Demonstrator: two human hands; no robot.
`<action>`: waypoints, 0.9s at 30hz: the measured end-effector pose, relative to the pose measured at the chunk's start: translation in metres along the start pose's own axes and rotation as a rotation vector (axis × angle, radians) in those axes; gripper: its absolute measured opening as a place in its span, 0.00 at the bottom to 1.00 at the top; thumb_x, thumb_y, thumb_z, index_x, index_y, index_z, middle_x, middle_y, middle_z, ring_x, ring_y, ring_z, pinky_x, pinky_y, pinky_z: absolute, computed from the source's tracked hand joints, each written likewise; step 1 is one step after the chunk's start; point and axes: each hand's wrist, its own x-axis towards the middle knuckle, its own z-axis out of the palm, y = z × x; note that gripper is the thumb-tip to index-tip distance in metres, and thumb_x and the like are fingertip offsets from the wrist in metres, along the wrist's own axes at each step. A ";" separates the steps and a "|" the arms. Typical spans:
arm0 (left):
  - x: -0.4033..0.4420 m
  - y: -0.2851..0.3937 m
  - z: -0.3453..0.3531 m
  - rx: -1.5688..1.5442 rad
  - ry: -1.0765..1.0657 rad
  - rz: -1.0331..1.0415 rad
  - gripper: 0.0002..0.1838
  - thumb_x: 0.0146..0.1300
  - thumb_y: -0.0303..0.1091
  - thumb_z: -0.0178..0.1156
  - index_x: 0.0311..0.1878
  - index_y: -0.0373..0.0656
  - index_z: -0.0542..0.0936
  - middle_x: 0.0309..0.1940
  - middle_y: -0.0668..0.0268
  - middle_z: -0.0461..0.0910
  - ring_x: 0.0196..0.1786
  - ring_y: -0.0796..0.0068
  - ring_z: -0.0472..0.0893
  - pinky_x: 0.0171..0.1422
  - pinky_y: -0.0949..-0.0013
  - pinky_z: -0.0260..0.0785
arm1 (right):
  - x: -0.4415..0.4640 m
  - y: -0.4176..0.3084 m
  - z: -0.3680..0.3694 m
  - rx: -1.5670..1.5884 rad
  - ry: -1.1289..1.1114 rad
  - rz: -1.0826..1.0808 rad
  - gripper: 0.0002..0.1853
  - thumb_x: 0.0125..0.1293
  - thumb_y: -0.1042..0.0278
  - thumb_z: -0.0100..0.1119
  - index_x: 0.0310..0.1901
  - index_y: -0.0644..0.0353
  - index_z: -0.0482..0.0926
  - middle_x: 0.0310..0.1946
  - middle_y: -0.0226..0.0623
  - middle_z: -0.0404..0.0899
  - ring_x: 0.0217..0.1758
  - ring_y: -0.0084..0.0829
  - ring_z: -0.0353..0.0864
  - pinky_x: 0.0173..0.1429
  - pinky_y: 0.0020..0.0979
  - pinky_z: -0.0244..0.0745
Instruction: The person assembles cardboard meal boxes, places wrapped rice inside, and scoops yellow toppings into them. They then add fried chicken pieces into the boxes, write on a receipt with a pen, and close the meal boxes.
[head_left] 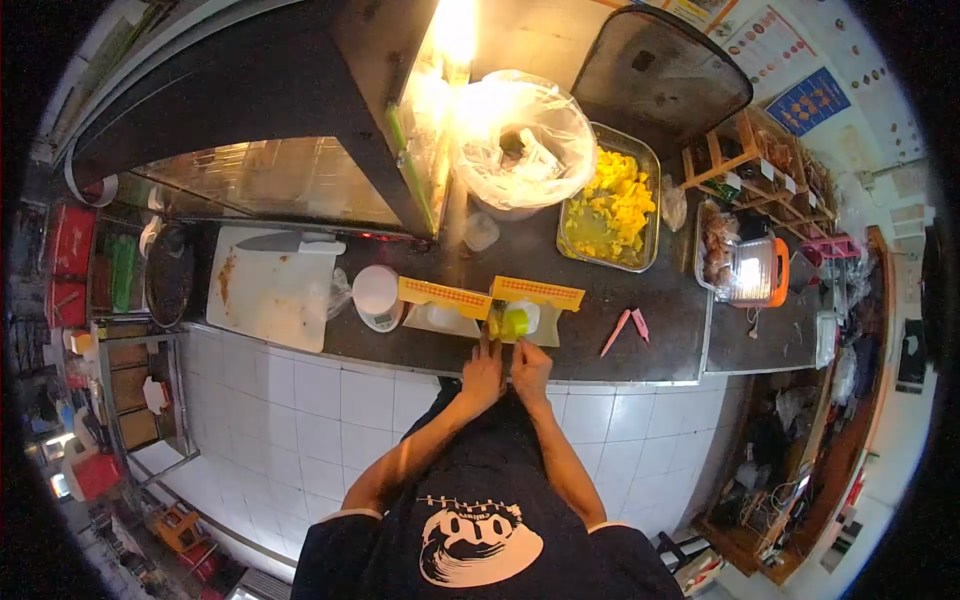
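Two paper takeaway boxes lie on the dark counter with their yellow-and-red checked lids raised. The left box point(441, 317) holds something white. Inside the right box point(536, 316) is a white portion, with a bright green utensil end point(516, 322) over it. My left hand point(483, 376) has its fingers at the near left corner of the right box, seemingly gripping its edge beside a yellowish bit. My right hand point(531, 369) is closed at the box's front, around what seems to be the green utensil; its handle is mostly hidden.
Pink tongs point(626, 331) lie to the right. Behind are a tray of yellow chopped food point(612, 212) and a bag-lined bin point(522, 150). Left are a white scale point(377, 296), a cutting board point(268, 297) and a knife point(270, 242). An orange-handled container point(752, 272) stands farther right.
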 end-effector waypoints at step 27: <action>0.249 0.180 -0.031 -1.710 0.083 -0.695 0.51 0.69 0.45 0.56 0.80 0.43 0.31 0.82 0.56 0.34 0.83 0.59 0.41 0.80 0.47 0.46 | 0.346 0.186 -0.080 -0.530 -0.392 0.049 0.11 0.66 0.68 0.55 0.39 0.68 0.81 0.34 0.53 0.82 0.35 0.48 0.84 0.34 0.49 0.77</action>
